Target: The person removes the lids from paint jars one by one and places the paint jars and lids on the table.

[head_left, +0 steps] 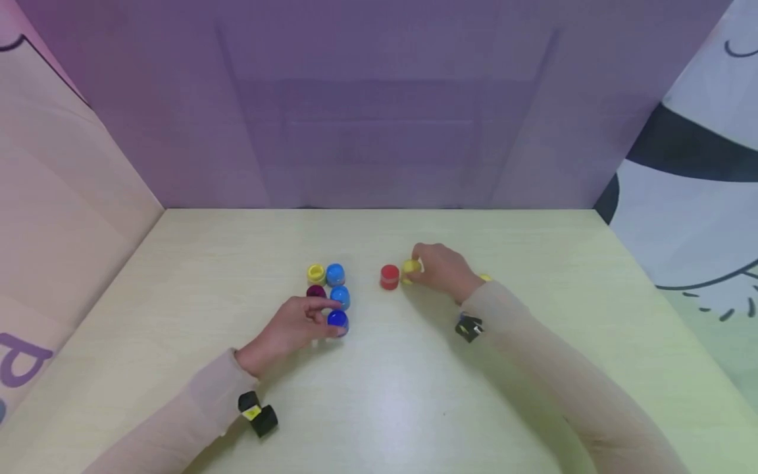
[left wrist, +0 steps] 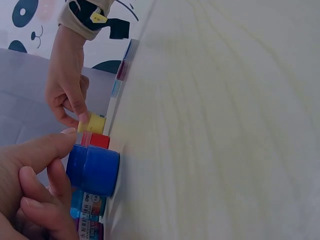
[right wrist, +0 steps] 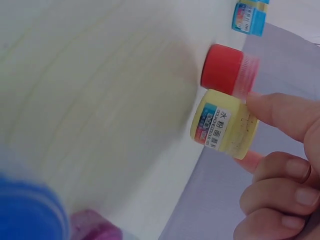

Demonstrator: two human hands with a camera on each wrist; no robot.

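Note:
My right hand [head_left: 444,270] pinches a yellow paint jar [right wrist: 222,124] between thumb and forefinger, its other fingers curled. Right beside that jar stands a red paint jar [head_left: 389,277] with a clear lid. My left hand [head_left: 299,324] has thumb and forefinger around a dark blue paint jar [head_left: 337,321], at the near end of a small group. Behind it in a column are two lighter blue jars, the middle one [head_left: 340,297] and the far one [head_left: 335,274]. A dark purple jar [head_left: 316,291], partly hidden by the left hand, and another yellow jar [head_left: 316,274] stand to their left.
Past the right wrist, a bit of yellow [head_left: 485,277] shows behind the sleeve. The right wrist view also has a blurred blue jar [right wrist: 30,212] and a purple one [right wrist: 95,226] low at the left. A purple panel [head_left: 379,145] borders the table's [head_left: 391,408] back edge.

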